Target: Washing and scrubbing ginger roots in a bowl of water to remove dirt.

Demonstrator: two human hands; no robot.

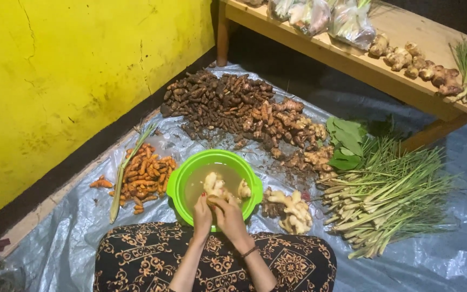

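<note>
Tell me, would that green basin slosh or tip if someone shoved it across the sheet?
The green basin holds murky water and ginger pieces, so it is probably heavy and would slosh rather than tip, being wide and low. The plastic sheet looks slick and wrinkled, so it may slide, then catch on folds.

Dim, warm overhead light; dark upper corners, soft focus, faint sheet glare.
</note>
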